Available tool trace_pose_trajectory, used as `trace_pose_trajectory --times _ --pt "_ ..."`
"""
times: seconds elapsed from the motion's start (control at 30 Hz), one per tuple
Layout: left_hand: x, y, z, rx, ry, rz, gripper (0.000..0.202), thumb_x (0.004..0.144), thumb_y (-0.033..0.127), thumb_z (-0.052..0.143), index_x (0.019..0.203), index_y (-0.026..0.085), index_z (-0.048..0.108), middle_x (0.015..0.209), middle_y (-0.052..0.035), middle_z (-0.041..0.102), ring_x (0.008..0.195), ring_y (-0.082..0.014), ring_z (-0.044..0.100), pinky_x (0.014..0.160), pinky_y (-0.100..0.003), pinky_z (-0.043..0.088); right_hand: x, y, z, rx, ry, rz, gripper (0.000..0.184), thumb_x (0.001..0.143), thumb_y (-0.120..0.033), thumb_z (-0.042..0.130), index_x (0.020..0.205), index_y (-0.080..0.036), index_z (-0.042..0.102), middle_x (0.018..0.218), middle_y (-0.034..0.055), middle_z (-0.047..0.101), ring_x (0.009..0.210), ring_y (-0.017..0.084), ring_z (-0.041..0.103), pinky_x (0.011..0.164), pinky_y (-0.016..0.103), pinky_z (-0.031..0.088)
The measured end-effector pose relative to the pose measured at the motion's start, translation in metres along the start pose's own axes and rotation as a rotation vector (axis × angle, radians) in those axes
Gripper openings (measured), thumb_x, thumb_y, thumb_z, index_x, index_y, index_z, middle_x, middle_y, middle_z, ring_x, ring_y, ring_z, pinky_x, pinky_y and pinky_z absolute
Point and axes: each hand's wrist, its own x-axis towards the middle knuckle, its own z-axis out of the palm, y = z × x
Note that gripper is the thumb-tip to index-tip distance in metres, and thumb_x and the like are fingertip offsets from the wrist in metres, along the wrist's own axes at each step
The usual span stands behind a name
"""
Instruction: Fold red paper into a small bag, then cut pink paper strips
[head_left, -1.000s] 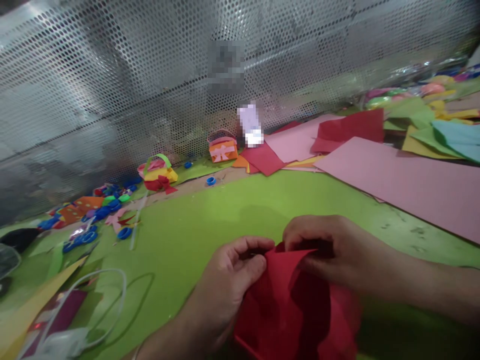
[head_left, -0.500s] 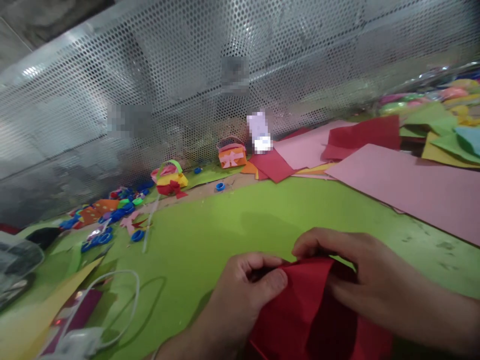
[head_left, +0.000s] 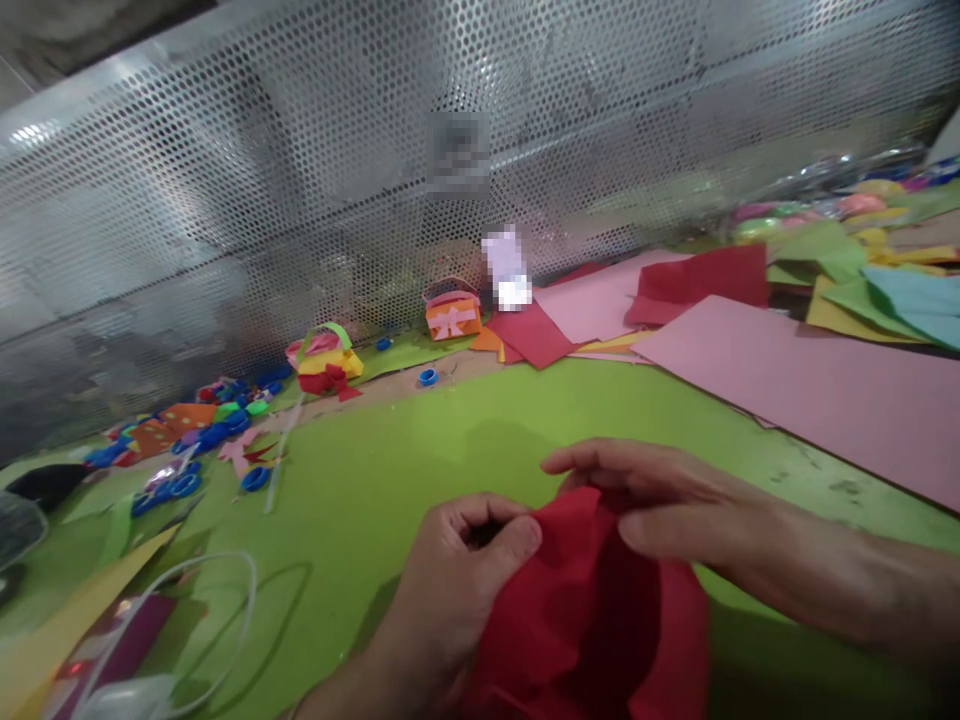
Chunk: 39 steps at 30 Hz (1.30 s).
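Note:
Low in the head view, a piece of red craft paper (head_left: pixel 570 600) is bent into a rounded, creased shape. My left hand (head_left: pixel 469 585) pinches its upper left edge, thumb on the near face and the other fingers curled behind. My right hand (head_left: pixel 675 500) is at the upper right edge. Its thumb lies on the near face while its fingers reach over and behind the top, hidden in part by the paper. The bottom of the paper runs out of the picture.
Pink sheets (head_left: pixel 810 390) and a folded red sheet (head_left: pixel 697 285) lie at the right. Two small paper baskets, one orange (head_left: pixel 454 318) and one yellow and red (head_left: pixel 326 362), stand by the perforated metal panel (head_left: pixel 360 200). A white cable (head_left: pixel 251 600) loops at the left.
My right thumb has come out from behind the paper onto its near face, and the right fingers are straighter. Both hands and the paper have shifted left in view.

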Motion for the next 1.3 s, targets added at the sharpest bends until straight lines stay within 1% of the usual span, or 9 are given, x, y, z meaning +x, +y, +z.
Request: trace_pose_trajectory --times 0.1,0.23,0.43,0.6,0.73,0.83,0.93,1.17,1.3 --pt "-0.002 0.002 0.005 0.029 -0.023 0.001 0.017 0.057 0.026 0.079 0.069 0.017 0.071 0.061 0.0012 0.068 0.055 -0.0098 0.055 0.054 -0.021 0.043 0.003 -0.006 0.001 -0.152 0.084 -0.006 0.045 0.075 -0.052 0.062 0.108 -0.02 0.065 0.094 0.0076 0.069 0.085 0.022 0.064 0.069 0.031 0.051" --pt "-0.008 0.003 0.009 0.062 -0.055 -0.041 0.016 0.059 0.022 0.078 0.072 0.016 0.071 0.064 0.0011 0.069 0.057 -0.0096 0.057 0.056 -0.021 0.044 0.006 -0.007 0.008 -0.351 0.091 -0.035 0.02 0.079 -0.037 0.058 0.082 -0.02 0.067 0.071 0.0011 0.065 0.064 0.014 0.056 0.055 0.025 0.042" --pt "-0.011 0.004 0.007 0.081 -0.149 -0.104 0.021 0.059 0.029 0.082 0.072 0.015 0.072 0.067 -0.0004 0.069 0.06 -0.0098 0.056 0.058 -0.02 0.043 0.003 -0.005 0.01 -0.369 0.09 -0.107 0.012 0.079 -0.025 0.056 0.081 -0.021 0.068 0.074 -0.0007 0.068 0.067 0.013 0.058 0.058 0.023 0.044" --pt "-0.01 0.007 0.007 0.129 -0.126 -0.057 0.016 0.066 0.032 0.076 0.068 0.016 0.074 0.063 -0.0002 0.067 0.057 -0.0087 0.052 0.056 -0.02 0.04 0.003 -0.004 0.01 -0.39 0.074 -0.089 0.016 0.077 -0.022 0.056 0.088 -0.022 0.068 0.083 -0.0005 0.07 0.074 0.014 0.061 0.065 0.025 0.046" --pt "-0.008 0.008 0.007 0.23 -0.098 0.002 0.013 0.066 0.029 0.07 0.063 0.017 0.072 0.06 -0.0001 0.065 0.057 -0.0105 0.051 0.054 -0.021 0.04 0.004 -0.003 0.006 -0.398 0.021 -0.01 0.03 0.076 -0.038 0.06 0.101 -0.022 0.065 0.085 0.002 0.069 0.074 0.017 0.06 0.062 0.027 0.045" --pt "-0.008 0.007 0.007 0.295 -0.098 0.066 0.015 0.067 0.03 0.068 0.064 0.016 0.071 0.062 -0.0007 0.064 0.06 -0.0116 0.051 0.056 -0.022 0.04 0.006 -0.003 0.006 -0.473 0.009 -0.008 0.032 0.083 -0.047 0.049 0.082 -0.02 0.066 0.071 0.0018 0.063 0.064 0.015 0.052 0.054 0.026 0.038" --pt "-0.011 0.005 0.006 0.394 -0.139 0.045 0.014 0.069 0.029 0.065 0.066 0.015 0.069 0.059 0.0017 0.058 0.057 -0.0103 0.046 0.053 -0.022 0.037 0.006 -0.002 0.008 -0.498 -0.013 -0.008 0.026 0.081 -0.035 0.05 0.065 -0.019 0.062 0.059 -0.0015 0.053 0.057 0.012 0.043 0.05 0.024 0.032" --pt "-0.016 0.011 0.008 0.576 -0.28 0.202 0.015 0.071 0.024 0.061 0.057 0.018 0.061 0.057 0.0031 0.05 0.059 -0.0115 0.044 0.057 -0.025 0.033 -0.001 -0.005 0.011 -0.501 -0.076 -0.074 0.019 0.076 -0.022 0.052 0.058 -0.018 0.057 0.054 -0.004 0.047 0.054 0.01 0.039 0.049 0.023 0.03" --pt "-0.017 0.015 0.009 0.509 -0.382 0.083 0.018 0.064 0.018 0.058 0.047 0.018 0.053 0.053 0.0046 0.041 0.055 -0.01 0.039 0.051 -0.025 0.027 -0.003 -0.008 0.009 -0.506 -0.112 -0.084 0.02 0.076 -0.02 0.053 0.056 -0.018 0.057 0.052 -0.0049 0.045 0.052 0.009 0.038 0.047 0.022 0.03"
